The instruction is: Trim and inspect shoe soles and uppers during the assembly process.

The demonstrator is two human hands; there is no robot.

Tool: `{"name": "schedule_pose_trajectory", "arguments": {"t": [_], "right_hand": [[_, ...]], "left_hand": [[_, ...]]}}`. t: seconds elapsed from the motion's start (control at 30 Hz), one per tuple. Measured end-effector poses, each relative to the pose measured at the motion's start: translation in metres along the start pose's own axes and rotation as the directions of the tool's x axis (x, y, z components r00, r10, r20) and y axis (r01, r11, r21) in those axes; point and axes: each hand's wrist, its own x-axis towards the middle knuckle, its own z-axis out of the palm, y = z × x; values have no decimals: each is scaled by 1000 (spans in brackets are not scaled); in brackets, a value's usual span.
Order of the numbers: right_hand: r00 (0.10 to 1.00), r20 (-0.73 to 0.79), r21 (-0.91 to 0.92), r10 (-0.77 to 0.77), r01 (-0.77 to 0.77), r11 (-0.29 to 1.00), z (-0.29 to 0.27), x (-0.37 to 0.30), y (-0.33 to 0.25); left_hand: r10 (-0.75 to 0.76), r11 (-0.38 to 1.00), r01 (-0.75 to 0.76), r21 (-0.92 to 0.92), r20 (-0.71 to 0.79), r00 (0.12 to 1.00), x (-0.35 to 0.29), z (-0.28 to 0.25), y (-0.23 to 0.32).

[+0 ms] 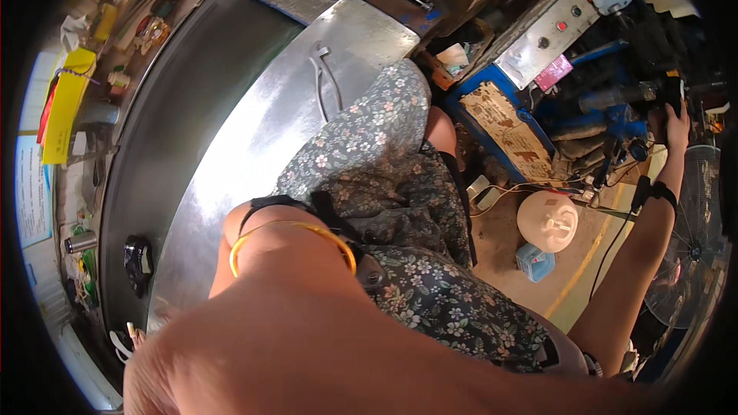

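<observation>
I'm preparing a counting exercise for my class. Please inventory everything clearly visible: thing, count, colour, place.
Table: 1, silver, centre-left
Belt: 1, black, left
Strap: 1, grey, on table
Shoe: 1, black, on belt
Panel: 1, grey, upper right
Machine: 1, blue and black, right
Card: 1, pink, beside panel
Jug: 1, white, right
Tub: 1, blue, by jug
Fan: 1, grey, far right
Sign: 1, yellow, left
Clutter: uncountable, mixed, upper left
Clothing: count unclear, dark floral, centre
Bangle: 1, gold, foreground
Wristband: 1, black, right wrist
Left arm: 1, bare, foreground; grip unclear
Right hand: 1, bare, far right; grip unclear
</observation>
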Motion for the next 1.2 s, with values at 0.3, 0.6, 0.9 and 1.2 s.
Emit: {"name": "schedule_pose_trajectory", "arguments": {"t": [0.3, 0.6, 0.9, 1.2], "right_hand": [[1000, 24, 26, 4, -5, 1000, -3, -3, -1], [999, 38, 122, -36, 31, 992, -3, 15, 11], [993, 66, 34, 97, -99, 994, -62, -31, -70], [940, 121, -89, 319, -309, 947, -91, -56, -120]], "left_hand": [[10, 999, -8, 40, -33, 999, -7, 0, 16], [126, 987, -43, 154, -578, 806, -72, -41, -28], [48, -341, 757, 558, -794, 607, -151, -95, -192], [144, -372, 725, 580, -736, 662, -152, -97, -196]]}}
